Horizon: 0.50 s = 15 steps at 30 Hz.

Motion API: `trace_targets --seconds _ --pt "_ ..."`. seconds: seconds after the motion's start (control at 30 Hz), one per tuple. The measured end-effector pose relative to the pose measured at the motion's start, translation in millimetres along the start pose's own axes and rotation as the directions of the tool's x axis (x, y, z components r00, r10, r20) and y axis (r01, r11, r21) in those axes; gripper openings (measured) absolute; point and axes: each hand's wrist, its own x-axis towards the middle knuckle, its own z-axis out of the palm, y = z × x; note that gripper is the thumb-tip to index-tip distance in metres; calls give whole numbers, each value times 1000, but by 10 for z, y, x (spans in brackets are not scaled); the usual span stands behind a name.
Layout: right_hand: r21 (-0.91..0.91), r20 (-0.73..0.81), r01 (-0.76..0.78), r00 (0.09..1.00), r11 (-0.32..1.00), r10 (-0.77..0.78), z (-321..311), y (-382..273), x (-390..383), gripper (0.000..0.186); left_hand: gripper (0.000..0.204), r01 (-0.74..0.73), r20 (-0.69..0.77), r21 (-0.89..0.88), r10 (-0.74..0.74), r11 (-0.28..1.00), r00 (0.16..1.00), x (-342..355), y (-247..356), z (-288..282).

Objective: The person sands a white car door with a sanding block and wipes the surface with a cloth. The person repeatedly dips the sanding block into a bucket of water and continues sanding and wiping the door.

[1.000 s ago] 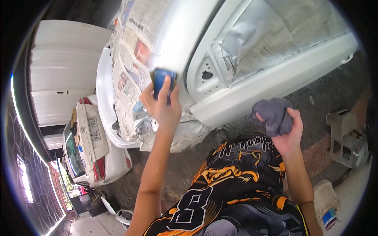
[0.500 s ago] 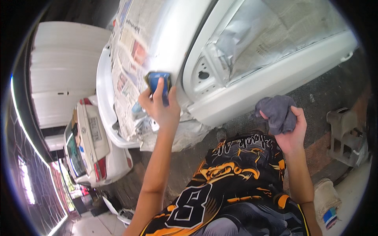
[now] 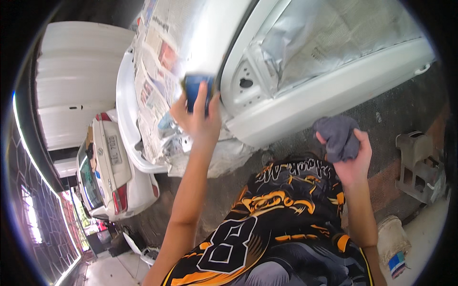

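My left hand (image 3: 196, 117) presses a blue sanding block (image 3: 195, 88) against the grey-primed rear panel (image 3: 210, 33) of a white car, just beside the open door frame (image 3: 248, 83). My right hand (image 3: 351, 155) is held lower to the right, closed around a crumpled grey cloth (image 3: 336, 136). Newspaper (image 3: 155, 81) masks the car's rear and the door opening. My black and orange jersey (image 3: 267, 224) fills the lower middle.
A second white car (image 3: 107, 171) is parked behind at the left, near a white roller door (image 3: 71, 86). A concrete block (image 3: 420, 164) stands on the ground at the right, with a small tin (image 3: 395, 245) below it. A metal gate (image 3: 43, 224) runs along the left edge.
My left hand has slid the blue block down and to the left along the panel. My right hand with the cloth has lifted slightly.
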Motion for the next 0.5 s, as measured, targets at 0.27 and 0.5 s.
trace_targets --seconds 0.27,0.5 --pt "-42 101 -48 993 998 52 31 53 -47 54 52 8 27 -20 -8 1000 1000 21 -78 -75" --pt "-423 301 142 954 895 -9 451 410 18 52 53 -17 39 -71 20 997 999 313 35 -63"
